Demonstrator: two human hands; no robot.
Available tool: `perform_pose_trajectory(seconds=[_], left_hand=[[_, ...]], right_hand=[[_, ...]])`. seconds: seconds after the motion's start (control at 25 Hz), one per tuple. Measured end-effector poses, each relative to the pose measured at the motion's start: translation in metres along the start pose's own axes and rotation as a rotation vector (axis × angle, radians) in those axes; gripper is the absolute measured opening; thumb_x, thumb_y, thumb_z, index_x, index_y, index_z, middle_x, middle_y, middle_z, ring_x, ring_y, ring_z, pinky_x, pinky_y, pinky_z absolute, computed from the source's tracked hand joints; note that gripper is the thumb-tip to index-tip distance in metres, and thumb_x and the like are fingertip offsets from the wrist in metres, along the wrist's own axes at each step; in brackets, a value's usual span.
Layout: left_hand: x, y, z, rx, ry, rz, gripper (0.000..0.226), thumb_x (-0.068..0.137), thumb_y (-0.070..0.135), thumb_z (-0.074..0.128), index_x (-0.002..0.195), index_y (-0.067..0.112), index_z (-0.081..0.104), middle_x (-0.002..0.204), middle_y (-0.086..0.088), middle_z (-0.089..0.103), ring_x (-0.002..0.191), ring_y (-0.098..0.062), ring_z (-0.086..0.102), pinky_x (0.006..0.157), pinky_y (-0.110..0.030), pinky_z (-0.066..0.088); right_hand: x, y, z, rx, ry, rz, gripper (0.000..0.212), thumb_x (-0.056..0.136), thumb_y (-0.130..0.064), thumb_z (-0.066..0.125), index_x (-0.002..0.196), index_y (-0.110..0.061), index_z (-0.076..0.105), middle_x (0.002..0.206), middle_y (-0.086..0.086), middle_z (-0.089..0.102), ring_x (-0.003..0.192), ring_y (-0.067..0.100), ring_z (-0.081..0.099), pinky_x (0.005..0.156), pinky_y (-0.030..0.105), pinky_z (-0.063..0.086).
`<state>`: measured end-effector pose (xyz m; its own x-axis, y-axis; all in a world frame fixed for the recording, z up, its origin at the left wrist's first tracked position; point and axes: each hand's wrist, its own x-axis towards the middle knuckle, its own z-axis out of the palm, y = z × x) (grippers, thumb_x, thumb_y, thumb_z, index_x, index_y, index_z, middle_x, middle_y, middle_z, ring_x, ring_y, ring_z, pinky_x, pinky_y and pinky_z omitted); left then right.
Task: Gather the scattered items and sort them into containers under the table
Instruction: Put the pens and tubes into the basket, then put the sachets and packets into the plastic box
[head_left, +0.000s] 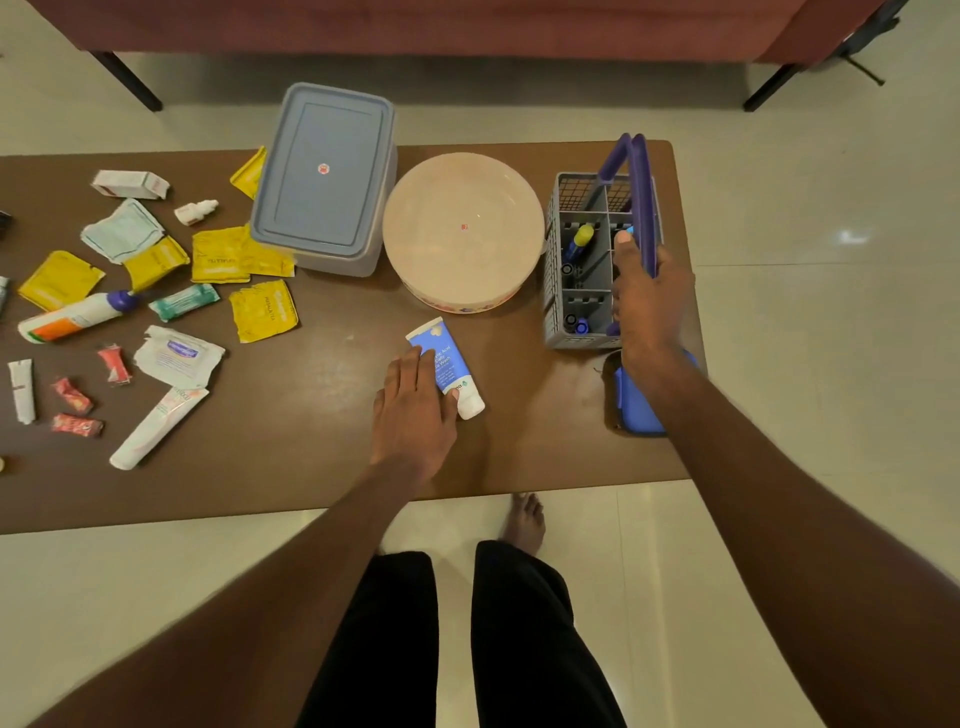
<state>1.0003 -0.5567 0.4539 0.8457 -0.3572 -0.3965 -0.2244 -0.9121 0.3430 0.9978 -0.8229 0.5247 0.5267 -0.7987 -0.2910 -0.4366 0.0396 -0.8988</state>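
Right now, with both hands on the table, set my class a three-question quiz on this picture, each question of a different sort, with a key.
1. True or false: the left hand rests on the blue and white face-wash tube.
2. Which container does the right hand grip by its purple handle? A) the grey-lidded rectangular plastic box B) the grey compartmented plastic caddy C) the round beige tin
3. Fill in: the yellow sachets lie to the ____ of the grey-lidded box.

Key: 1 true; 2 B; 3 left
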Motion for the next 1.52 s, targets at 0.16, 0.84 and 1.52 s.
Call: perform_pose_trajectory(seconds=[0.16,0.84,1.52], left_hand=[[0.001,-0.006,0.004,-0.03,-0.038,-0.046,0.066,0.104,0.042,0.049,0.158,0.013,0.024,0.165,-0.008,0.023,0.153,-0.029,0.02,0.119,-0.05,0.031],[-0.006,-0.091,-0.017,0.003,-0.041,-0.085,0.06,0.102,0.038,0.05,0.156,0.023,0.027,0.164,-0.004,0.021,0.149,-0.034,0.023,0.115,-0.053,0.034],[0.077,-0.159,-0.119,-0.435,0.277,-0.029,0.041,0.105,0.028,0.05,0.143,0.012,0.05,0.138,-0.009,0.054,0.125,-0.03,0.051,0.099,-0.044,0.046]], right_hand=[[-0.012,0.007,0.0,0.029,-0.01,0.017,0.024,0.095,-0.056,0.062,0.103,-0.034,0.063,0.071,-0.001,0.049,0.065,0.016,0.047,0.061,0.037,0.051],[-0.147,0.079,0.116,-0.855,-0.309,-0.194,0.052,0.092,-0.037,0.069,0.136,-0.016,0.05,0.128,0.009,0.049,0.116,0.032,0.05,0.094,0.045,0.047],[-0.11,-0.003,0.236,-0.278,-0.071,-0.106,0.026,0.094,-0.015,0.061,0.119,-0.019,0.065,0.114,0.003,0.063,0.082,-0.009,0.057,0.09,0.03,0.05]])
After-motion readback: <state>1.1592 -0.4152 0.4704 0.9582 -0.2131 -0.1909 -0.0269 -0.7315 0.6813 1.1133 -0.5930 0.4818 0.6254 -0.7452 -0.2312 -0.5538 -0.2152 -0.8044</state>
